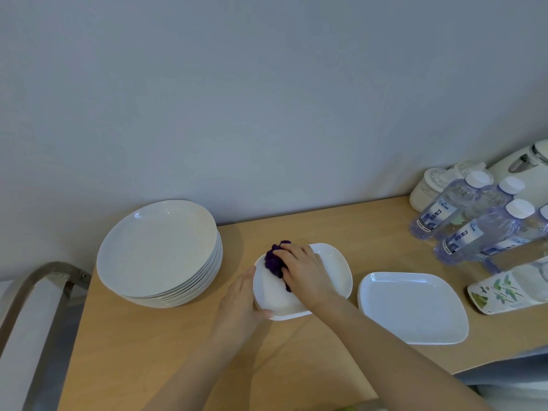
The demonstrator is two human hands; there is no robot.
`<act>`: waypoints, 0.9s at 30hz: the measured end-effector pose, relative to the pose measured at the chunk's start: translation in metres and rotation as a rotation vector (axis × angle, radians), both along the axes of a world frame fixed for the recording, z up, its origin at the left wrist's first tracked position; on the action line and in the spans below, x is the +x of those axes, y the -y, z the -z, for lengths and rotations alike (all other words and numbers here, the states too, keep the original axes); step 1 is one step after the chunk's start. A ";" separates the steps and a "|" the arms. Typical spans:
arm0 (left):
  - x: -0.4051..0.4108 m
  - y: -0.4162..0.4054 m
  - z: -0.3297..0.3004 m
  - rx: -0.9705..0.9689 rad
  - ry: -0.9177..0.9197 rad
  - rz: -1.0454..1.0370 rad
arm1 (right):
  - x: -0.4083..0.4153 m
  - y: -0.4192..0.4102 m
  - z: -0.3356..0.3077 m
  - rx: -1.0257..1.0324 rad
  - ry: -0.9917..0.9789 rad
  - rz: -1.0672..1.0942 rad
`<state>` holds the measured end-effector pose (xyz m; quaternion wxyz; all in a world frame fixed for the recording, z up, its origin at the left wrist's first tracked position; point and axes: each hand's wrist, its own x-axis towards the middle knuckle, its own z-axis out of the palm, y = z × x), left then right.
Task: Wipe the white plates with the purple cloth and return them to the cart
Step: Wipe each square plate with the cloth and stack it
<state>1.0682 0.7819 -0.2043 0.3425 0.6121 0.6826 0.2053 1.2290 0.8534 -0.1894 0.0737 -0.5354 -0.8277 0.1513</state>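
A white squarish plate (332,264) lies in the middle of the wooden table top (148,351). On it my right hand (302,271) grips a crumpled purple cloth (274,258) and presses it onto the plate. My left hand (240,304) holds the plate's left edge, thumb curled over the rim. A second white squarish plate (412,307) lies flat to the right. At the left stands a stack of several round white plates (158,247).
Several water bottles (474,223) stand at the far right, with a white kettle (519,163) and a white container (433,185) behind them. A leaf-patterned box (504,292) lies at the right edge. A metal cart handle (35,283) shows at lower left. A grey wall rises behind.
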 end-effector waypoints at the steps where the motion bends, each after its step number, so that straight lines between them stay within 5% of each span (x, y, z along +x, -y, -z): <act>1: 0.000 0.001 0.001 -0.002 -0.003 0.001 | 0.006 -0.002 -0.002 -0.004 -0.001 0.024; 10: 0.000 0.005 0.007 -0.003 -0.034 -0.009 | 0.056 0.011 -0.005 0.081 0.138 0.260; 15: -0.001 0.003 0.008 0.005 -0.045 0.011 | 0.041 0.033 0.001 -0.033 0.134 0.425; 27: 0.001 0.003 0.004 0.136 -0.076 0.084 | -0.024 0.063 0.002 -0.111 0.008 0.143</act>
